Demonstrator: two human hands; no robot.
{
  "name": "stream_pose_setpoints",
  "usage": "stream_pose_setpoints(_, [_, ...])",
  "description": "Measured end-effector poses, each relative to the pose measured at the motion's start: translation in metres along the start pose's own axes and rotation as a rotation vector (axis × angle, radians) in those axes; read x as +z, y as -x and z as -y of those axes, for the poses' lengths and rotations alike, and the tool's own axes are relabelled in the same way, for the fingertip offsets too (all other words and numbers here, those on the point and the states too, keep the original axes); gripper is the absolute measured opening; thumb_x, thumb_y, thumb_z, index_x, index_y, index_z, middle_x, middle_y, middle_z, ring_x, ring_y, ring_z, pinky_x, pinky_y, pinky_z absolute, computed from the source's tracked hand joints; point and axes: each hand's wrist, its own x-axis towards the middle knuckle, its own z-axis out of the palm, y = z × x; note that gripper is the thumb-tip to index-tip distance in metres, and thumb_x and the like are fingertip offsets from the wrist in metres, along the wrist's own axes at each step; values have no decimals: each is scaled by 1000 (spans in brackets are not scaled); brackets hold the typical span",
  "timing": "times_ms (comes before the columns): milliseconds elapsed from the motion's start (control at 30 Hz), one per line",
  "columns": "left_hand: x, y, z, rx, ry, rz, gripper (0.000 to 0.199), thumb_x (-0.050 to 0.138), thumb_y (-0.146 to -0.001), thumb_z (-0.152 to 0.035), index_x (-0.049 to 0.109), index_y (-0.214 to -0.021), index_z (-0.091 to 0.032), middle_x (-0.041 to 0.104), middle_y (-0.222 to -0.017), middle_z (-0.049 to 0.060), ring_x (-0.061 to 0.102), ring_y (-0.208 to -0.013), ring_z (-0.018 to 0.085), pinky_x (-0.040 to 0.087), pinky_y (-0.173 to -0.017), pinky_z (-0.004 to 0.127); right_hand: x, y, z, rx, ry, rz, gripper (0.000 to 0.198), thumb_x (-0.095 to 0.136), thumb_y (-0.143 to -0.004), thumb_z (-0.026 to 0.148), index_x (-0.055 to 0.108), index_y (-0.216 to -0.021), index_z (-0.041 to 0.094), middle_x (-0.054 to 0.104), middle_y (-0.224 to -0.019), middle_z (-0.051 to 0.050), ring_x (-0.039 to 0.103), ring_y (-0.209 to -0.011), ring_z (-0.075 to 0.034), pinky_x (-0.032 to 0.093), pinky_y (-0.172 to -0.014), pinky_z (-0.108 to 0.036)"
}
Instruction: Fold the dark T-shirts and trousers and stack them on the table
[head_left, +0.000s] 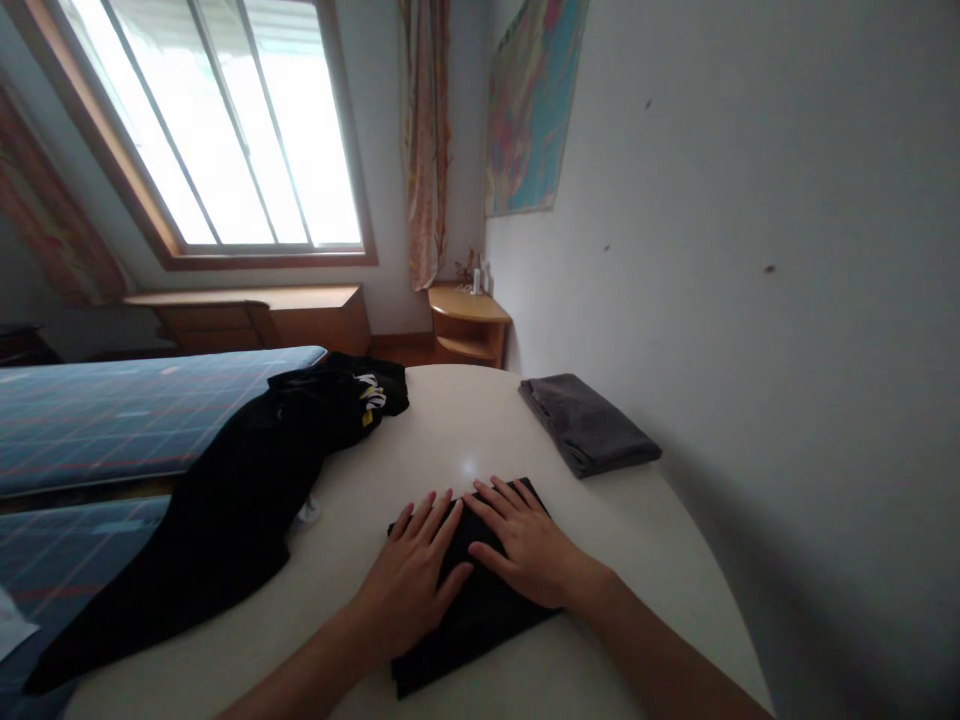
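A folded black garment (pixel 480 610) lies flat on the white round table (pixel 450 430) right in front of me. My left hand (pixel 412 570) rests on its left part, palm down, fingers stretched out. On its upper right part my right hand (pixel 521 545) lies flat too, with the fingers spread. Both hands are open and touch the cloth without gripping it; they cover part of its top. To the right and farther back is a folded dark grey cloth (pixel 589 425). Black clothing (pixel 225 490) with a white and yellow print is draped loosely over the table's left side.
Left of the table stand mattresses (pixel 150 410) with blue checked covers. A plain wall (pixel 735 330) runs close along the right. At the back are a corner shelf (pixel 469 305), a low wooden desk (pixel 315 305) and a bright window (pixel 225 130).
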Motion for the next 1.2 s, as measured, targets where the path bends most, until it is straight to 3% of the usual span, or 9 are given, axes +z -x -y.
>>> stream_pose_setpoints(133, [-3, 0, 5, -41, -19, 61, 63, 38, -100, -54, 30, -156, -26, 27, -162, 8, 27, -149, 31, 26, -119, 56, 3, 5, -8, 75, 46, -50, 60, 36, -101, 57, 38, -153, 28, 38, -159, -4, 26, -149, -27, 14, -122, -51])
stream_pose_setpoints(233, [-5, -2, 15, -103, -25, 66, 59, 36, -101, -53, 34, -154, -28, 32, -161, 7, 29, -148, 32, 27, -118, 56, -1, 8, -13, 123, 90, -120, 52, 35, -103, 51, 46, -147, 27, 49, -151, -7, 39, -142, -27, 15, -120, -55])
stream_pose_setpoints(400, [-16, -6, 19, -111, 28, -68, 48, 45, -100, -39, 49, -144, -22, 48, -151, 10, 39, -142, 31, 30, -116, 57, -18, 11, -12, 189, 150, -224, 46, 39, -102, 51, 67, -124, 22, 71, -118, -11, 62, -113, -28, 23, -113, -55])
stream_pose_setpoints(500, [-34, -2, -2, 40, 173, -122, 44, 56, -93, -30, 55, -136, -25, 55, -144, 8, 48, -133, 28, 36, -114, 52, -26, 10, -10, 195, 150, -230, 48, 44, -99, 54, 70, -118, 19, 73, -110, -12, 64, -106, -28, 31, -106, -49])
stream_pose_setpoints(633, [-50, 8, -33, 417, 296, 55, 43, 71, -84, -37, 62, -125, -29, 66, -127, 2, 59, -113, 24, 43, -104, 44, -24, 7, -8, 106, 97, -178, 39, 49, -99, 48, 70, -118, 21, 71, -113, -10, 62, -108, -26, 37, -100, -43])
stream_pose_setpoints(767, [-47, 12, -38, 585, 237, 102, 26, 68, -90, -36, 65, -115, -29, 68, -123, -2, 61, -107, 20, 45, -97, 37, -21, 6, -6, 60, 65, -133, 33, 52, -98, 41, 69, -118, 21, 71, -110, -9, 63, -104, -24, 41, -95, -38])
stream_pose_setpoints(867, [-41, 9, -30, 597, 197, 49, 16, 57, -98, -29, 67, -111, -29, 71, -118, -3, 63, -103, 17, 45, -95, 34, -20, 7, -9, 113, 67, -137, 32, 52, -98, 40, 70, -116, 20, 72, -107, -9, 64, -102, -24, 42, -93, -38])
stream_pose_setpoints(1067, [-30, -1, -2, 492, 129, -92, 25, 54, -96, -12, 69, -111, -25, 70, -123, 2, 62, -115, 21, 47, -99, 40, -20, 13, -26, 388, 55, -185, 34, 50, -97, 44, 69, -110, 19, 75, -101, -10, 70, -93, -24, 45, -77, -33])
stream_pose_setpoints(1200, [-27, -6, 14, 332, 86, -148, 29, 49, -92, -5, 70, -100, -23, 72, -118, 3, 64, -109, 23, 54, -90, 40, -24, 18, -28, 545, 78, -169, 36, 51, -93, 53, 68, -86, 22, 74, -81, -7, 70, -76, -24, 38, -60, -31])
